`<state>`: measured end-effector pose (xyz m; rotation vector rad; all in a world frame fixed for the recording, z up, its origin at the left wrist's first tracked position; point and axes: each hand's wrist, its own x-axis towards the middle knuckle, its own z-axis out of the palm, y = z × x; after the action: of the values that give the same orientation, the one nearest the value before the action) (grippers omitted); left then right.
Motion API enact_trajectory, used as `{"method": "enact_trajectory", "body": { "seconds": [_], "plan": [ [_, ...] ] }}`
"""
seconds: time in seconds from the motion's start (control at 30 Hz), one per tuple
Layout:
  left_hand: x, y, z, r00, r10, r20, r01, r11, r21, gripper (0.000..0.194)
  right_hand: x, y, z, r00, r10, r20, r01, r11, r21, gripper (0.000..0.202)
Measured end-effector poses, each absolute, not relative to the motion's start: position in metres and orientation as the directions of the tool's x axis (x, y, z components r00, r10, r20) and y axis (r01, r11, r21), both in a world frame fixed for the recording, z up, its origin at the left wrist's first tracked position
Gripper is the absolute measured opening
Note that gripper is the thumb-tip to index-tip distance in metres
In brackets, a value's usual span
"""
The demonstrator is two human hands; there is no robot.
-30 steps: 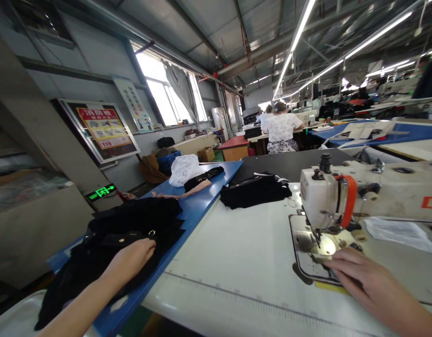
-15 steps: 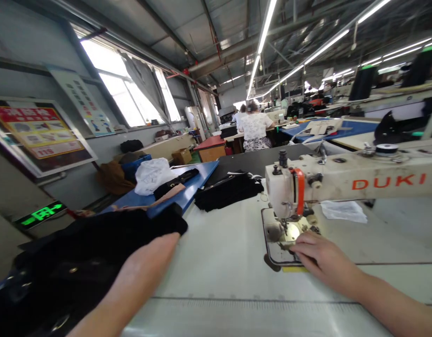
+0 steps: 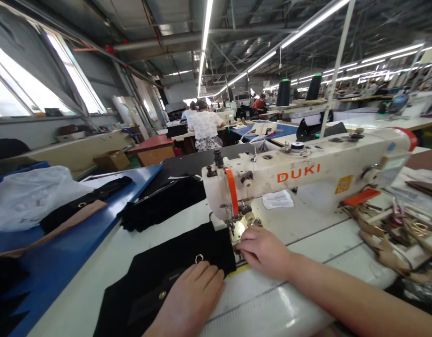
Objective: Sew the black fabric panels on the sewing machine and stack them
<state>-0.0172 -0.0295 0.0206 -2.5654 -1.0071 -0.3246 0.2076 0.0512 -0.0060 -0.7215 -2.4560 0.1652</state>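
A black fabric panel (image 3: 167, 262) with a gold-coloured ring (image 3: 199, 258) and a brass snap (image 3: 162, 295) lies on the white table, its right end beside the sewing machine's needle area (image 3: 239, 229). My left hand (image 3: 197, 292) is closed over the panel's near side, just below the ring; the thumb is hidden. My right hand (image 3: 263, 250) is at the needle plate, right of the panel's end, with thumb and fingers pinched together. What sits between those fingertips is too small to make out. The sewing machine (image 3: 307, 173) is white with orange lettering.
Behind the panel lies a black fabric stack (image 3: 163, 201). A blue table (image 3: 71, 262) at left bears a white plastic bag (image 3: 36, 196) and strips. At right are tan straps (image 3: 384, 248) and scissors (image 3: 398, 213). A person in a white top (image 3: 206, 124) sits farther off.
My left hand has brought the black panel from the left table to beside the needle. The right hand stays pinched at the needle plate. The view has turned right.
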Motion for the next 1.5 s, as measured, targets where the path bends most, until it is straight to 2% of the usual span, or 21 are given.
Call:
{"method": "enact_trajectory", "body": {
  "seconds": [0.1, 0.17, 0.3, 0.4, 0.6, 0.67, 0.77, 0.8, 0.87, 1.13, 1.5],
  "plan": [
    [-0.018, -0.027, 0.020, 0.589, 0.679, 0.438, 0.772, -0.633, -0.057, 0.030, 0.207, 0.051, -0.004, -0.656, 0.545, 0.523, 0.484, 0.835, -0.262, 0.018],
    [-0.018, -0.020, 0.018, 0.534, 0.713, 0.455, 0.798, -0.603, 0.009, 0.032, 0.207, 0.051, -0.003, -0.668, 0.530, 0.522, 0.479, 0.843, -0.244, 0.017],
    [-0.017, 0.001, 0.006, 0.538, 0.776, 0.329, 0.826, -0.563, -0.021, 0.042, 0.203, 0.051, -0.002, -0.771, 0.449, 0.452, 0.419, 0.892, -0.170, 0.016],
    [-0.016, 0.010, -0.002, 0.510, 0.828, 0.233, 0.857, -0.513, -0.052, 0.047, 0.201, 0.050, -0.001, -0.776, 0.453, 0.440, 0.428, 0.889, -0.160, 0.017],
    [-0.019, 0.016, -0.011, 0.470, 0.848, 0.245, 0.877, -0.479, -0.024, 0.051, 0.230, 0.057, 0.004, -0.690, 0.547, 0.474, 0.518, 0.831, -0.204, 0.018],
    [-0.021, 0.018, -0.014, 0.461, 0.846, 0.267, 0.880, -0.475, -0.014, 0.051, 0.254, 0.070, 0.011, -0.617, 0.647, 0.448, 0.637, 0.745, -0.200, 0.020],
    [-0.021, 0.021, -0.017, 0.458, 0.842, 0.284, 0.879, -0.476, -0.007, 0.051, 0.291, 0.095, 0.022, -0.416, 0.851, 0.321, 0.873, 0.473, -0.122, 0.020],
    [-0.020, 0.022, -0.017, 0.458, 0.843, 0.283, 0.879, -0.476, -0.005, 0.051, 0.301, 0.103, 0.024, -0.355, 0.897, 0.262, 0.920, 0.385, -0.071, 0.018],
    [-0.019, 0.023, -0.018, 0.451, 0.849, 0.274, 0.883, -0.469, 0.000, 0.052, 0.313, 0.115, 0.025, -0.316, 0.926, 0.205, 0.945, 0.326, -0.017, 0.017],
    [-0.020, 0.024, -0.020, 0.419, 0.870, 0.260, 0.898, -0.440, 0.023, 0.054, 0.310, 0.118, 0.011, -0.300, 0.940, 0.164, 0.953, 0.290, 0.083, 0.023],
    [-0.021, 0.024, -0.019, 0.411, 0.873, 0.263, 0.900, -0.435, 0.037, 0.054, 0.315, 0.115, 0.023, -0.304, 0.943, 0.135, 0.952, 0.296, 0.080, 0.018]
  ]
}}
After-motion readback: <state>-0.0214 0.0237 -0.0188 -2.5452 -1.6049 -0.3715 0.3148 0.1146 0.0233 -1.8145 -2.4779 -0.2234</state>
